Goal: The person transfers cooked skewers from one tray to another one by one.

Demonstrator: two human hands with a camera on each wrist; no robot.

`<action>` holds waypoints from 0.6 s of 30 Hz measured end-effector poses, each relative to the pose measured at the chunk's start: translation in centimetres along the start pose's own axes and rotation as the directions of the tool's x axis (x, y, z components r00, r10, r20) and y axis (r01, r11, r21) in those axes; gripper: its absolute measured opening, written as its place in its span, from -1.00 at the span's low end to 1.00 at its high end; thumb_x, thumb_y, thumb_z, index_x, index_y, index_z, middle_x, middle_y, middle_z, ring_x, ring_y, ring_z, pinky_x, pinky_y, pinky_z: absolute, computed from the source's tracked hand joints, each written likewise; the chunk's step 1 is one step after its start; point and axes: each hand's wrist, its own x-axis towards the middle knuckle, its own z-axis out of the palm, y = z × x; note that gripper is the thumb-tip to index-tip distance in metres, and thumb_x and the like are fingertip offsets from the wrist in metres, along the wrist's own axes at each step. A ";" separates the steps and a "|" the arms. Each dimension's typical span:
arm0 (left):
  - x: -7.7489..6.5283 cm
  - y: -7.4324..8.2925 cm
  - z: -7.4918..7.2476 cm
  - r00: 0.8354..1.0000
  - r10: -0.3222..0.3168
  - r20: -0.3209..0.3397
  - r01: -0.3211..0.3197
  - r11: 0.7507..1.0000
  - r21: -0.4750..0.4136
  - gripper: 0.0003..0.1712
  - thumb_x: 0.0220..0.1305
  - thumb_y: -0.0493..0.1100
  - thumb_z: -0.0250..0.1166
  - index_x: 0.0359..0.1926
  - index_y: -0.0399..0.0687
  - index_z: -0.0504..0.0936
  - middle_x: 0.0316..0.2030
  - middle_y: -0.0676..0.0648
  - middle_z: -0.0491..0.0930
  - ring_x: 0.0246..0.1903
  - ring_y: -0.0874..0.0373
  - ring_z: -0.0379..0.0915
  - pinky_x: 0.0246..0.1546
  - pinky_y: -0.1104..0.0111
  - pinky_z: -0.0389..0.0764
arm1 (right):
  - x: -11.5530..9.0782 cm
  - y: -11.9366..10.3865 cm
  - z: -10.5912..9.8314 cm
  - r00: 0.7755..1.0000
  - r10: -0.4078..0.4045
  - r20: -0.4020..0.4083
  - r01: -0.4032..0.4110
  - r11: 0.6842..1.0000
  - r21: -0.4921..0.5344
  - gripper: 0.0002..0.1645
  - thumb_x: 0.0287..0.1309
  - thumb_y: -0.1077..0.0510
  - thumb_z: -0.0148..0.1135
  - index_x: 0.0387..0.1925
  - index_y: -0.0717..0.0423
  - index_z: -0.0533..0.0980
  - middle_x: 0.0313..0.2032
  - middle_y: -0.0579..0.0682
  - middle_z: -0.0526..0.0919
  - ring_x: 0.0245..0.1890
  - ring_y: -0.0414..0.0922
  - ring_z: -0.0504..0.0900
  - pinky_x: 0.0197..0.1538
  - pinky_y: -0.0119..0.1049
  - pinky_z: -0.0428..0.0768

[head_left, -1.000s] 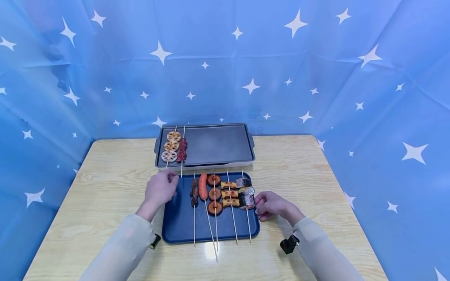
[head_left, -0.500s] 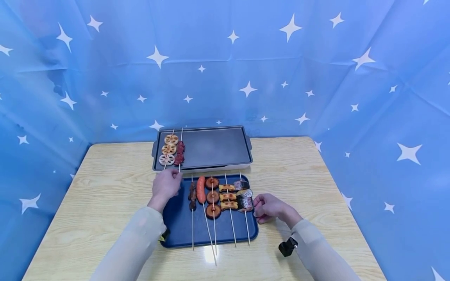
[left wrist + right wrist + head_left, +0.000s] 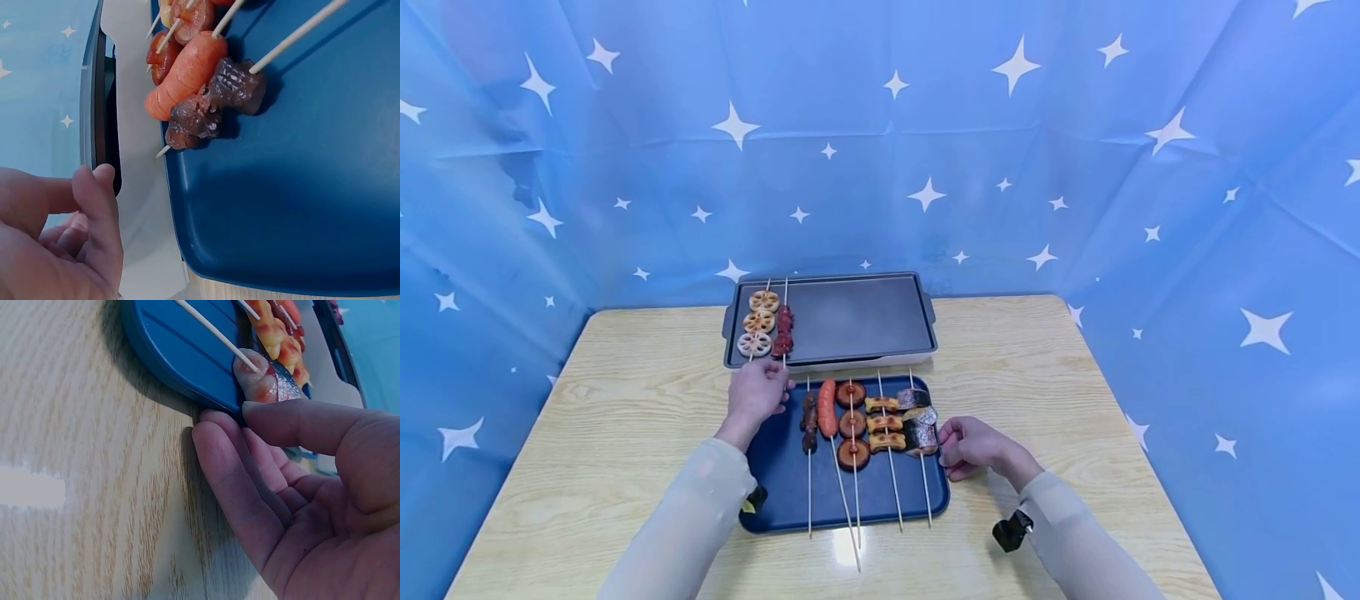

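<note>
On the left part of the dark griddle plate [image 3: 861, 312] lies a lotus root skewer [image 3: 760, 322], with a red meat skewer [image 3: 783, 332] beside it. My left hand [image 3: 755, 392] pinches the lower stick of the red meat skewer between thumb and index finger; the stick is hidden from the left wrist view. Below the griddle, a blue tray [image 3: 782, 492] carries several skewers. My right hand [image 3: 300, 487] holds the tray's right rim, thumb at the top edge and fingers against the side. Nearest to it is the fish skewer [image 3: 919, 429].
Also on the tray are a dark meat skewer [image 3: 808, 421], a sausage skewer [image 3: 827, 408], a mushroom skewer [image 3: 852, 423] and a yellow skewer [image 3: 886, 423]. Several sticks overhang the tray's front edge. A star-patterned blue curtain [image 3: 850, 183] stands behind the wooden table [image 3: 647, 367].
My left hand has shifted right, from the lotus root skewer's stick to the red meat skewer's stick. The right hand stays at the tray's rim. The head view has tilted slightly.
</note>
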 end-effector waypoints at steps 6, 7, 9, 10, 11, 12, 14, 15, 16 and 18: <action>-0.6 -0.1 -0.3 0.999 0.013 0.045 -0.012 1.000 -0.022 -0.65 0.47 -0.10 0.04 0.08 -0.23 0.55 -0.17 -0.24 0.72 -0.26 -0.01 0.65 -0.38 0.33 0.67 | 0.1 0.1 0.0 1.000 0.003 0.003 -0.003 1.000 -0.001 -0.60 -0.06 0.50 0.21 -0.12 0.34 0.35 -0.43 -0.01 0.44 -0.52 -0.17 0.54 -0.40 -0.27 0.68; -0.8 -0.1 -0.4 0.998 0.022 0.055 -0.021 1.000 -0.018 -0.66 0.47 -0.11 0.04 0.07 -0.23 0.55 -0.17 -0.24 0.72 -0.26 -0.02 0.65 -0.39 0.35 0.65 | 0.1 0.1 0.0 1.000 0.003 0.003 -0.003 1.000 -0.004 -0.60 -0.06 0.49 0.21 -0.12 0.34 0.35 -0.43 -0.02 0.44 -0.52 -0.17 0.54 -0.40 -0.27 0.68; -1.1 -0.1 -0.6 0.997 0.041 0.073 -0.041 0.999 -0.005 -0.68 0.46 -0.12 0.05 0.04 -0.22 0.57 -0.19 -0.21 0.73 -0.27 0.00 0.63 -0.39 0.37 0.59 | 0.1 0.0 0.0 1.000 0.005 0.002 -0.005 1.000 -0.009 -0.59 -0.06 0.49 0.22 -0.11 0.34 0.35 -0.44 -0.03 0.44 -0.52 -0.17 0.55 -0.39 -0.27 0.68; -1.4 -0.1 -0.7 0.996 0.050 0.080 -0.050 0.999 0.004 -0.69 0.46 -0.12 0.05 0.02 -0.20 0.58 -0.20 -0.20 0.74 -0.28 0.01 0.62 -0.39 0.38 0.55 | 0.0 0.0 0.0 1.000 0.004 0.004 -0.004 1.000 -0.012 -0.58 -0.06 0.48 0.22 -0.11 0.34 0.35 -0.44 -0.03 0.44 -0.52 -0.17 0.55 -0.39 -0.26 0.68; -1.6 -0.1 -0.8 0.994 0.062 0.090 -0.063 0.998 0.009 -0.70 0.46 -0.12 0.05 0.01 -0.20 0.58 -0.20 -0.20 0.74 -0.30 0.01 0.61 -0.41 0.38 0.51 | 0.0 0.0 -0.1 1.000 0.004 0.003 -0.004 1.000 -0.013 -0.58 -0.06 0.48 0.22 -0.11 0.34 0.35 -0.44 -0.03 0.44 -0.52 -0.16 0.55 -0.39 -0.26 0.69; -1.9 -0.1 -0.9 0.993 0.069 0.098 -0.070 0.997 0.013 -0.71 0.45 -0.13 0.05 0.00 -0.20 0.58 -0.21 -0.20 0.74 -0.32 0.01 0.59 -0.42 0.38 0.46 | 0.0 0.0 -0.1 1.000 0.001 0.002 -0.001 1.000 -0.014 -0.58 -0.06 0.48 0.22 -0.11 0.34 0.35 -0.44 -0.03 0.44 -0.53 -0.16 0.55 -0.39 -0.25 0.69; -2.4 -0.1 -1.2 0.990 0.084 0.114 -0.087 0.996 0.024 -0.72 0.45 -0.14 0.05 -0.03 -0.20 0.58 -0.21 -0.19 0.74 -0.38 0.03 0.56 -0.44 0.38 0.40 | 0.0 0.0 -0.1 1.000 -0.003 0.004 0.003 1.000 -0.015 -0.58 -0.06 0.48 0.22 -0.10 0.34 0.34 -0.43 -0.03 0.43 -0.52 -0.16 0.55 -0.39 -0.25 0.69; -2.7 -0.2 -1.3 0.988 0.092 0.122 -0.096 0.995 0.027 -0.73 0.45 -0.15 0.05 -0.03 -0.20 0.58 -0.21 -0.19 0.74 -0.40 0.04 0.55 -0.45 0.38 0.40 | 0.0 0.0 -0.1 1.000 -0.006 0.005 0.006 1.000 -0.016 -0.58 -0.05 0.48 0.21 -0.10 0.34 0.34 -0.44 -0.03 0.43 -0.52 -0.15 0.55 -0.39 -0.24 0.69; -2.9 -0.2 -1.4 0.987 0.095 0.130 -0.098 0.995 0.021 -0.74 0.44 -0.16 0.06 -0.05 -0.21 0.58 -0.21 -0.20 0.74 -0.43 0.05 0.53 -0.46 0.38 0.42 | 0.0 0.0 -0.1 1.000 -0.007 0.005 0.007 1.000 -0.017 -0.59 -0.05 0.48 0.21 -0.10 0.34 0.34 -0.44 -0.03 0.43 -0.52 -0.15 0.55 -0.39 -0.24 0.69; -3.5 -0.4 -1.6 0.984 0.100 0.148 -0.103 0.995 0.015 -0.76 0.42 -0.19 0.07 -0.07 -0.22 0.58 -0.21 -0.20 0.73 -0.46 0.09 0.51 -0.45 0.39 0.48 | 0.0 0.0 0.0 1.000 -0.008 0.005 0.008 1.000 -0.020 -0.59 -0.05 0.48 0.21 -0.11 0.34 0.34 -0.44 -0.03 0.43 -0.52 -0.15 0.55 -0.39 -0.24 0.69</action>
